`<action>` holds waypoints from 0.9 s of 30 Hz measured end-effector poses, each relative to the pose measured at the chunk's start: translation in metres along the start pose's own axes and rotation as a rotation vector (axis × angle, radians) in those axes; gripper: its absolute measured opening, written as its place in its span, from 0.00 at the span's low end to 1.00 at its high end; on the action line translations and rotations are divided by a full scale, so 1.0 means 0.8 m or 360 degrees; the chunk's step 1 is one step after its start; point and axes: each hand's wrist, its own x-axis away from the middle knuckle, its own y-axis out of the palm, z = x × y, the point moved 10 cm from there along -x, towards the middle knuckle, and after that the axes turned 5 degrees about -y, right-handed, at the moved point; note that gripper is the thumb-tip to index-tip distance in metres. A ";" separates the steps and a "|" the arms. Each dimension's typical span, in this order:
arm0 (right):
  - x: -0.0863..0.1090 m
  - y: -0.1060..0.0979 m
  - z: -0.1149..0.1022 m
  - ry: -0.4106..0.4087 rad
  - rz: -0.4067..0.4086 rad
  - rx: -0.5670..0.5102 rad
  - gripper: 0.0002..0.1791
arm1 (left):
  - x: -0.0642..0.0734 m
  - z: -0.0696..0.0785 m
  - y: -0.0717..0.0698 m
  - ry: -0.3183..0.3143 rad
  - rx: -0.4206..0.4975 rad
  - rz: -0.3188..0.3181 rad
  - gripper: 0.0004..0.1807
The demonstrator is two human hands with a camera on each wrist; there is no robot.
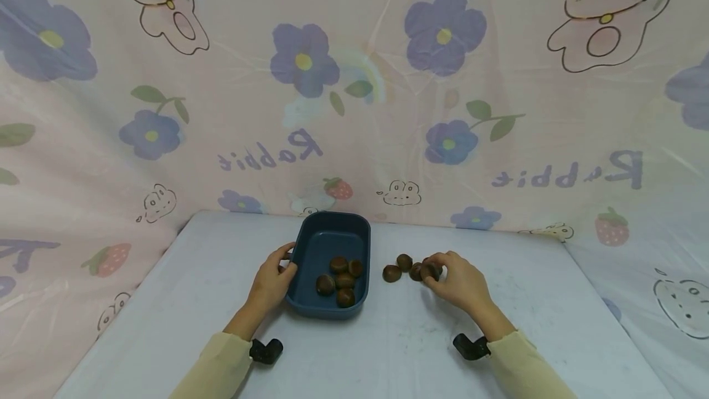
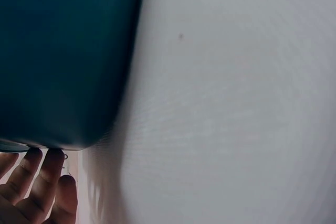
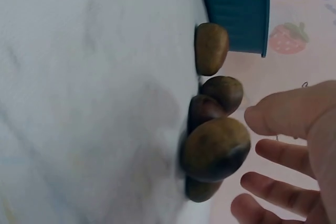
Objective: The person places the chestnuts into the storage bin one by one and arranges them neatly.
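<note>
The chestnut (image 3: 215,149) nearest the right hand (image 1: 461,282) sits toward the right end of a huddle of loose chestnuts (image 1: 392,273) on the desk (image 1: 410,340), and the step in hand looks like picking it up. The next move seems to call for bringing thumb and fingers together round it, lifting it clear of its neighbours and carrying it left over the container's rim. It is plump and rounded, brown with a darker, glossy patch (its smooth shell may well be slippery). The right grip stands partly open, thumb and fingers parted around the near end of the huddle; the right wrist view suggests nothing is held yet. Just left of the huddle is the dark blue container (image 1: 332,242), with five chestnuts (image 1: 344,281) gathered in its near half. At its left side, the left hand (image 1: 268,285) touches the wall with its fingertips; whether that grip pinches the wall, I cannot tell. Beyond the far edge of the desk hangs a printed cloth (image 1: 360,140).
</note>
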 end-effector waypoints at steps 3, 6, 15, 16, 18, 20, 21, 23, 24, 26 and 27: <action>0.001 0.003 0.004 0.0006 -0.0003 0.0008 0.20 | 0.000 0.000 0.000 0.0002 0.0008 -0.0006 0.27; 0.000 0.006 0.008 0.0001 -0.0009 0.0005 0.21 | -0.001 -0.001 0.001 -0.0001 0.0012 -0.0010 0.27; -0.002 0.014 0.014 -0.0005 -0.0043 -0.0007 0.23 | -0.002 0.000 0.001 -0.0004 0.0027 -0.0016 0.27; -0.002 0.015 0.014 -0.0007 -0.0044 -0.0008 0.23 | -0.002 0.000 0.001 -0.0004 0.0026 -0.0017 0.27; -0.002 0.016 0.015 -0.0004 -0.0045 -0.0008 0.23 | -0.002 0.000 0.001 -0.0004 0.0023 -0.0016 0.27; -0.002 0.019 0.016 0.0004 -0.0051 -0.0005 0.24 | -0.002 0.000 0.001 -0.0005 0.0021 -0.0017 0.27; -0.002 0.020 0.017 0.0004 -0.0056 -0.0006 0.24 | -0.002 -0.001 0.001 -0.0007 0.0021 -0.0017 0.27; -0.002 0.022 0.019 0.0017 -0.0065 -0.0005 0.24 | -0.002 -0.001 0.001 -0.0009 0.0020 -0.0018 0.27; -0.002 0.023 0.019 0.0025 -0.0072 -0.0006 0.24 | -0.002 0.000 0.001 -0.0011 0.0021 -0.0020 0.27; -0.002 0.024 0.020 0.0033 -0.0077 -0.0011 0.24 | -0.001 0.000 0.001 -0.0014 0.0020 -0.0018 0.27; -0.002 0.025 0.020 0.0036 -0.0078 -0.0014 0.24 | -0.001 0.000 0.000 -0.0017 0.0020 -0.0017 0.27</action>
